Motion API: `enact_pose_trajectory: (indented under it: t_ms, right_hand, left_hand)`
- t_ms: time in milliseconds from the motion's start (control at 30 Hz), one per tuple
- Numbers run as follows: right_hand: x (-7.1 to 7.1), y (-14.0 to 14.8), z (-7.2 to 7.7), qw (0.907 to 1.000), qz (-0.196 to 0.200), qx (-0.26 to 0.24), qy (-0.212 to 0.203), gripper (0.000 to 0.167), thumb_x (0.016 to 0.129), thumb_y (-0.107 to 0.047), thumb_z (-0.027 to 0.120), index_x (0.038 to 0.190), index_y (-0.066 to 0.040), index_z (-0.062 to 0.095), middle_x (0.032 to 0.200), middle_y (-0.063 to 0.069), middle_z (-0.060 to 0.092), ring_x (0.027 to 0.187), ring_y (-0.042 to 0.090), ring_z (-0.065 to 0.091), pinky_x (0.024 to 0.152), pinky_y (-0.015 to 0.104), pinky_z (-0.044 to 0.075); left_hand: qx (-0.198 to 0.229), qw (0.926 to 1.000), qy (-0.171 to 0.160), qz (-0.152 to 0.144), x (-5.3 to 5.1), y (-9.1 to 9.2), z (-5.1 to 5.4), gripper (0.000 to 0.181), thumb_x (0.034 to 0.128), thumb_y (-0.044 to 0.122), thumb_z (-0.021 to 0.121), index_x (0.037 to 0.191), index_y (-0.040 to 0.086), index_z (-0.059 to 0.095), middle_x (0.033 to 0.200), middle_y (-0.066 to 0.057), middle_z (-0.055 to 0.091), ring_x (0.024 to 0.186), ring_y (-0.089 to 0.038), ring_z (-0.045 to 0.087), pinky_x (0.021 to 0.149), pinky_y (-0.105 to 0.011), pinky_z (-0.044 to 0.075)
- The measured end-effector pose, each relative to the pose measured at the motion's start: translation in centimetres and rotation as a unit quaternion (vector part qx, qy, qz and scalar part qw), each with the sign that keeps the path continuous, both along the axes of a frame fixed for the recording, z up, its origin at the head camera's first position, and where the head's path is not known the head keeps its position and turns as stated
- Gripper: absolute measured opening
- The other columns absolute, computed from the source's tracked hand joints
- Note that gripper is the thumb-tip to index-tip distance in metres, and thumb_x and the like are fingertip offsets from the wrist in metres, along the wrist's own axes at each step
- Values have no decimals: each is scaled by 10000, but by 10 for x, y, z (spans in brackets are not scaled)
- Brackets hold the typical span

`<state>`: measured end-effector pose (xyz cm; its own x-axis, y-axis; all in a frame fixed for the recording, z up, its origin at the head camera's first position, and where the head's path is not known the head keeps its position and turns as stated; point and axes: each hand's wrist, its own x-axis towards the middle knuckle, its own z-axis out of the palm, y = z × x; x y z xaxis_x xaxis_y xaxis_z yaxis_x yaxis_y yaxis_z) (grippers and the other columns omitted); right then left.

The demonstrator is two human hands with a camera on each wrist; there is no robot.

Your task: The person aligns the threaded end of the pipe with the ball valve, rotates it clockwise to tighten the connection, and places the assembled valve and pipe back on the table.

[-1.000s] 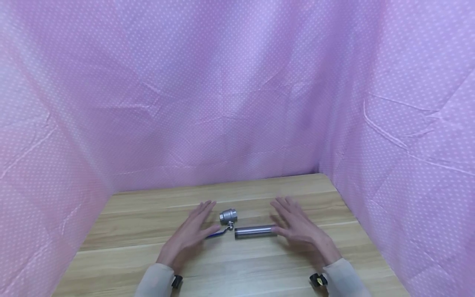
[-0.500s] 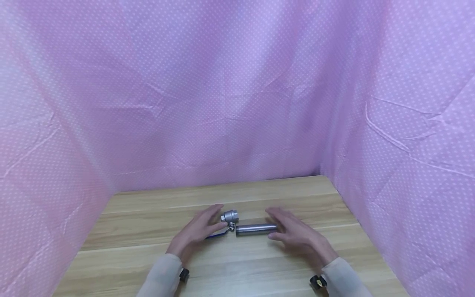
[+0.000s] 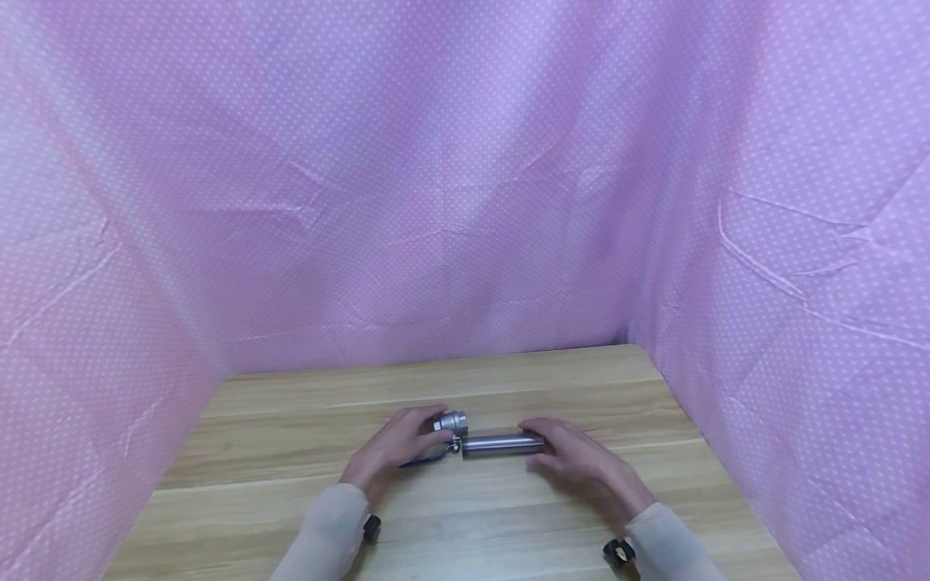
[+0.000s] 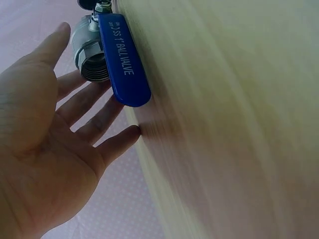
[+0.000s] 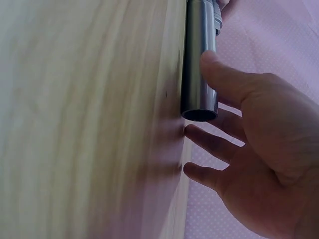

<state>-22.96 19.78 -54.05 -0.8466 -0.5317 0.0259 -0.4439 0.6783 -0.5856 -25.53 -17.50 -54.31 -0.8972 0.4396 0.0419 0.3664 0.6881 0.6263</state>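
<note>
Ball valve, pipe, parted fingers around each

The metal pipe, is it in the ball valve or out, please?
Out: the head view shows the metal pipe lying on the table, offset from the openings of the ball valve.

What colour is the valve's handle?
Blue, with pale lettering; the handle shows best in the left wrist view.

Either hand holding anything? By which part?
Nothing appears gripped. Left hand spreads around the silver metal ball valve with blue lever; right hand straddles one end of the grey metal tube. Light contact can't be excluded.
</note>
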Motion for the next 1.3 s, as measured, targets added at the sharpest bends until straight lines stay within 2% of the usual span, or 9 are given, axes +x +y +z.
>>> enact_pose_trajectory:
  t_ms: [67, 167, 267, 433, 600, 867, 1300]
  right_hand:
    - [-1, -1, -1, 10000, -18, 13, 78, 571, 1030, -307, 822, 1545, -127, 653, 1520, 107, 725, 1395, 350, 699, 1230, 630, 551]
    - [-2, -2, -2, 9999, -39, 10, 163, 518, 1025, -290, 826, 1498, -127, 689, 1487, 99, 744, 1375, 342, 711, 1213, 617, 567]
    - [-4, -4, -3, 9997, -2, -2, 241, 443, 1023, -269, 827, 1431, -130, 726, 1401, 64, 776, 1281, 277, 744, 1149, 561, 618]
    - [-7, -6, -4, 9987, 205, 9, 473, 333, 1016, -213, 826, 1329, -114, 765, 1268, 18, 799, 1154, 214, 758, 1057, 485, 662]
    - [-7, -8, -4, 9979, 245, 78, 591, 303, 1013, -164, 818, 1307, -99, 779, 1241, 19, 802, 1155, 238, 755, 1065, 511, 658]
    - [-6, -11, -4, 9973, 257, 169, 673, 317, 987, -88, 819, 1302, -79, 778, 1223, 25, 791, 1156, 235, 744, 1069, 506, 659]
    - [-2, -12, -6, 9956, 152, 302, 874, 274, 1011, -83, 794, 1284, -93, 772, 1172, -15, 758, 1123, 150, 692, 1043, 442, 661]
  left_hand:
    - [-40, 10000, 41, -39, -2, 1, -1, 574, 1096, 447, 742, 1553, 106, 671, 1394, -107, 804, 1254, -268, 760, 1187, -568, 597]
    - [-90, 9998, 137, -94, -4, 3, -2, 497, 1085, 434, 761, 1497, 160, 721, 1273, -20, 836, 1083, -130, 743, 1075, -462, 638]
    - [-87, 9996, 220, -143, -5, 3, -2, 466, 1063, 419, 793, 1461, 179, 746, 1221, 18, 840, 1014, -73, 708, 1004, -398, 631]
    - [-51, 9997, 250, -56, -5, 5, -3, 466, 1036, 374, 834, 1446, 168, 757, 1237, -10, 845, 1027, -103, 713, 1007, -428, 628]
    - [-87, 9995, 313, 36, -5, 6, -3, 435, 1018, 347, 855, 1416, 191, 778, 1236, -2, 849, 1049, -115, 726, 1029, -428, 623]
    - [-65, 9988, 483, 54, -5, 8, -3, 411, 1005, 330, 871, 1372, 159, 801, 1220, -14, 857, 1025, -122, 732, 975, -382, 620]
    - [55, 9987, 509, -61, -5, 11, -4, 322, 1040, 267, 837, 1327, 124, 808, 1151, -11, 846, 963, -93, 700, 884, -294, 588]
